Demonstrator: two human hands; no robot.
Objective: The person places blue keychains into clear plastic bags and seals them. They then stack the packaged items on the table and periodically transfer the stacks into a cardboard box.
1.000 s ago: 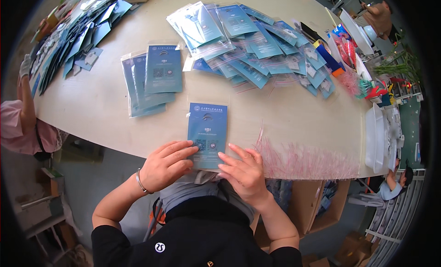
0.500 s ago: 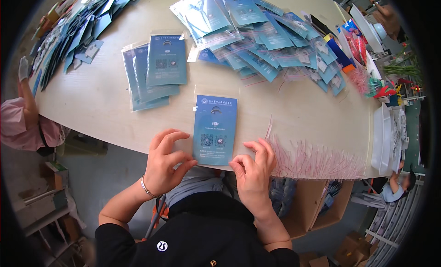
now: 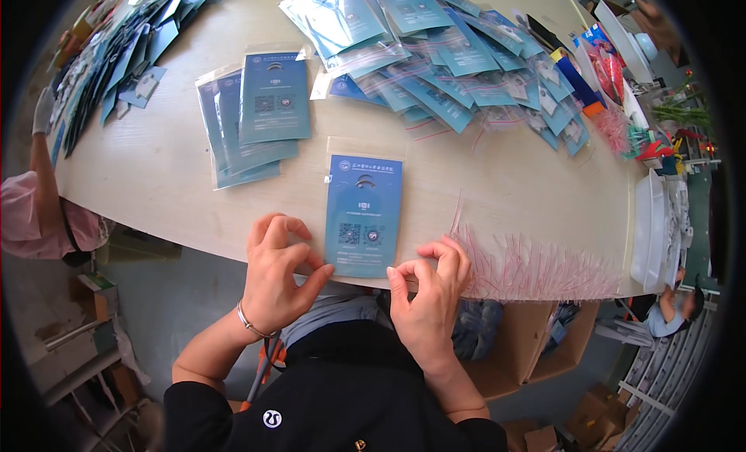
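Observation:
A blue card in a clear plastic bag lies upright before me, its lower end at the table's near edge. It bears white print, two square codes and a curved mark near the top. My left hand, with a bangle on the wrist, has thumb and forefinger closed at the bag's lower left corner. At the lower right corner, the thumb and forefinger of my right hand are pinched together. The bag's clear top end stretches beyond the card. Several more bagged cards overlap in a small stack farther off to the left.
A big heap of bagged blue cards covers the far middle. Dark blue cards are piled far left, near a person in pink. Pink-edged clear strips line the near right edge. A white tray and cardboard boxes are on the right.
The whole view has shifted slightly. My right hand has drawn back a little at the bag's corner, and the bagged card has stayed nearly in place.

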